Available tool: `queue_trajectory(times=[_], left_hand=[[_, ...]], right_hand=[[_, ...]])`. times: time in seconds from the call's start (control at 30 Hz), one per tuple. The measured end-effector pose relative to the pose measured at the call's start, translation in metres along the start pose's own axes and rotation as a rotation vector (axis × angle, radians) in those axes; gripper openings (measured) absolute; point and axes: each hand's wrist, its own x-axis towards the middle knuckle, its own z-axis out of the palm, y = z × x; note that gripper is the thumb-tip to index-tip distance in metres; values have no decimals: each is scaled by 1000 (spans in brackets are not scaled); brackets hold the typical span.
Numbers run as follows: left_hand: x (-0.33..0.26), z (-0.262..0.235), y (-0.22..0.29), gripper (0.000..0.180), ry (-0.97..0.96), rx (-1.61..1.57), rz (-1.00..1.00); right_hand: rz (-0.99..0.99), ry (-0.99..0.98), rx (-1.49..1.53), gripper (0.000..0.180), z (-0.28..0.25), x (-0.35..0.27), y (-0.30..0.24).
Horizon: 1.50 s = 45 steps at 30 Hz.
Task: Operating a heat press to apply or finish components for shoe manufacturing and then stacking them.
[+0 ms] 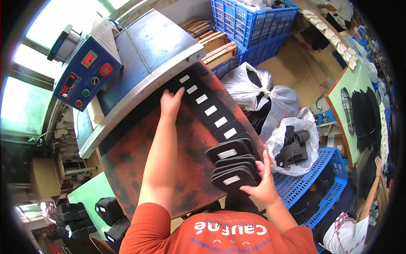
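A row of flat black pieces with white labels (210,110) runs along the right side of a reddish, dark-stained board (139,169). My left hand (170,103) reaches to the far end of the row, close under the press's metal edge. Its thumb stands apart from the fingers, whose tips are partly hidden, and I see nothing held. At the near end of the row, my right hand (264,182) grips the side of a stack of black pads (232,171), its thumb at the near edge. The stack leans, its layers fanned, and a white label shows on top.
Over the board's far left stands a press (156,38) with a blue control box (91,63). On the right are plastic bags (292,146) of black pieces, a blue basket (292,188) and stacked blue crates (253,25). A co-worker's arm (372,186) shows far right.
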Motion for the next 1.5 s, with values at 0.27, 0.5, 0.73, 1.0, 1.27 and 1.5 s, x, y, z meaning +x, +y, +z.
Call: queue_trajectory(times=[0.27, 0.5, 0.73, 1.0, 1.27, 1.5], left_hand=[[-100, 43, -3, 28, -704, -822, -313], [-144, -48, -4, 55, -209, -1033, -88], [-150, -65, -39, 67, -231, -850, 165], [-157, -41, -48, 43, -215, -773, 247], [-195, -54, -32, 68, -215, -1247, -30], [-225, -28, -38, 100, -183, -553, 312]], right_hand=[[-357, -248, -327, 77, -37, 58, 18], [-522, -413, -771, 64, 15, 86, -38], [-543, -534, -1156, 88, 72, 78, -54], [-529, -528, -585, 100, 64, 77, -3], [-609, -535, -1053, 97, 86, 96, -35], [-595, -488, -1341, 109, 112, 78, -42]])
